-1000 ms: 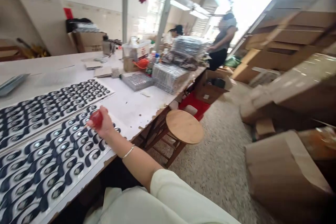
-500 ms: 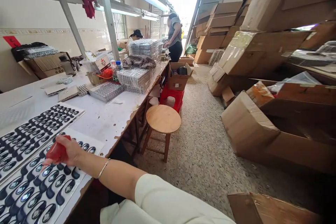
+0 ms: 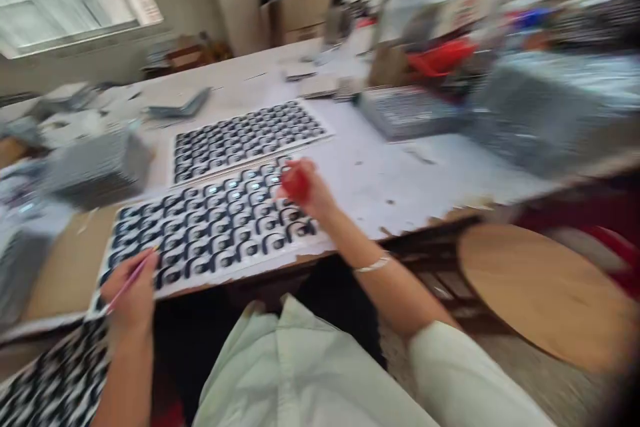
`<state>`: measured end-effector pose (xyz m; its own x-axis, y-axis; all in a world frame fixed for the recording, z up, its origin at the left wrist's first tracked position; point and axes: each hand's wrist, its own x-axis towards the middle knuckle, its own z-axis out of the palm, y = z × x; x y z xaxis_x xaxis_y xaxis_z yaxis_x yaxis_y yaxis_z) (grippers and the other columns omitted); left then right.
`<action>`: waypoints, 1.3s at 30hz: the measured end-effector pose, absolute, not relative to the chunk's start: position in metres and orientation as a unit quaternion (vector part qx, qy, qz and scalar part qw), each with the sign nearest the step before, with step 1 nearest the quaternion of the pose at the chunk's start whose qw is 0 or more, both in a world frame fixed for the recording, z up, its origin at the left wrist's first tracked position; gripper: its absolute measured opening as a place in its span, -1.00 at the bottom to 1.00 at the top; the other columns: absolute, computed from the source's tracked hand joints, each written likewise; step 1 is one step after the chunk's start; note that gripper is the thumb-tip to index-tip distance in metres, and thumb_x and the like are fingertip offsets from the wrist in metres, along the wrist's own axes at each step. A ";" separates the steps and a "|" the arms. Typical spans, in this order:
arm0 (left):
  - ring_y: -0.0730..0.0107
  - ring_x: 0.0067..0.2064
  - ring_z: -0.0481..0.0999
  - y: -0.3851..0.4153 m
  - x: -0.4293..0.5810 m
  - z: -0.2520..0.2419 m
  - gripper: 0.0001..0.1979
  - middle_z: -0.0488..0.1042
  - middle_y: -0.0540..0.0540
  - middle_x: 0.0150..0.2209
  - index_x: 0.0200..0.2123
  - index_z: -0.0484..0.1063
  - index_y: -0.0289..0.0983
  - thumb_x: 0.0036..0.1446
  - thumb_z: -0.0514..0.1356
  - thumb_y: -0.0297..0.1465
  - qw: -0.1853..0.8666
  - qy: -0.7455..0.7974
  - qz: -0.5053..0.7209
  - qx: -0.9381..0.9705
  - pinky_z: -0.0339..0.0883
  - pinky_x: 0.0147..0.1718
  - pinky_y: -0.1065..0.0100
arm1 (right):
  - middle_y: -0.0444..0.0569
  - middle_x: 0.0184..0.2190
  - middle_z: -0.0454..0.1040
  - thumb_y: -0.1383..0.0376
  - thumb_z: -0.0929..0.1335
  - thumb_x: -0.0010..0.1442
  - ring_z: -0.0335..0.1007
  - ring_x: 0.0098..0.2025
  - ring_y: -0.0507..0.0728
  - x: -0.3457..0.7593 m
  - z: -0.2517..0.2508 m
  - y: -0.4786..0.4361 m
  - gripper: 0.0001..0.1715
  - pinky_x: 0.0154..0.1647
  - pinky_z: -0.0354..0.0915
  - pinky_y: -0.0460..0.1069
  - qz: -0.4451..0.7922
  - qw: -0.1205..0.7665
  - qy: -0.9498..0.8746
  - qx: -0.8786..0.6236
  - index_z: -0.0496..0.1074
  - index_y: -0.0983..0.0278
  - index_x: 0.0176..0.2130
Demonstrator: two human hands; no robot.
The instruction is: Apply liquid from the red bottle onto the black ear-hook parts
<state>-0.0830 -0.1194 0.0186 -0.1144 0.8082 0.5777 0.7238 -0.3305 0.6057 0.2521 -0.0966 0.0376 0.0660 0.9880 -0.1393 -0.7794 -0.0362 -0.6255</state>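
Observation:
A sheet [image 3: 220, 217] with rows of dark curved pieces, each with a shiny oval, lies along the table's front edge. My right hand [image 3: 317, 193] is closed around a red squeeze bottle [image 3: 295, 185], its tip low over the sheet's right end. At the sheet's near left corner is my left hand [image 3: 133, 287], its fingers closed on a thin pink stick [image 3: 129, 280] with a yellowish tip. Motion blur hides the finer shape of both tools. Behind lies a second sheet [image 3: 245, 137] of similar pieces.
Stacked trays [image 3: 100, 163] stand at the left beside a cardboard piece [image 3: 70, 253]. Further stacks [image 3: 555, 110] and a flat tray pile [image 3: 415, 110] are at the right. A round wooden stool [image 3: 545, 293] stands by the table's front edge. More dark pieces [image 3: 55, 373] lie at lower left.
The view has swung left and down, bringing my left hand with the pink stick into sight. My right hand still grips the red bottle over the near sheet's right end.

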 end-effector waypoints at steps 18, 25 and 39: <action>0.35 -0.44 0.50 -0.083 0.005 0.022 -0.84 0.58 -0.20 -0.30 -0.34 0.45 -0.43 0.20 0.07 -0.58 -0.065 0.185 0.290 0.937 0.34 -0.55 0.33 | -0.07 -0.44 0.51 0.06 0.44 0.05 0.52 -0.46 0.14 0.232 0.025 -0.047 -0.71 -0.73 0.32 -0.07 0.502 0.555 -0.516 -0.417 0.42 0.18 -0.31; 0.36 -0.45 0.51 -0.089 0.006 0.013 -0.85 0.57 -0.27 -0.31 -0.35 0.46 -0.45 0.15 0.09 -0.62 -0.091 0.179 0.269 0.942 0.34 -0.59 0.38 | -0.06 -0.39 0.47 0.07 0.44 0.08 0.45 -0.44 0.08 0.235 0.025 -0.072 -0.73 -0.59 0.38 -0.03 0.385 0.559 -0.559 -0.475 0.48 0.16 -0.26; 0.32 -0.48 0.50 -0.090 0.009 0.007 -0.89 0.57 -0.29 -0.33 -0.38 0.46 -0.44 0.11 0.13 -0.62 -0.113 0.206 0.288 0.928 0.31 -0.62 0.36 | -0.03 -0.39 0.48 0.20 0.46 0.04 0.38 -0.40 0.13 0.222 0.025 -0.086 -0.69 -0.44 0.36 0.08 0.154 0.551 -0.698 -0.431 0.46 0.18 -0.17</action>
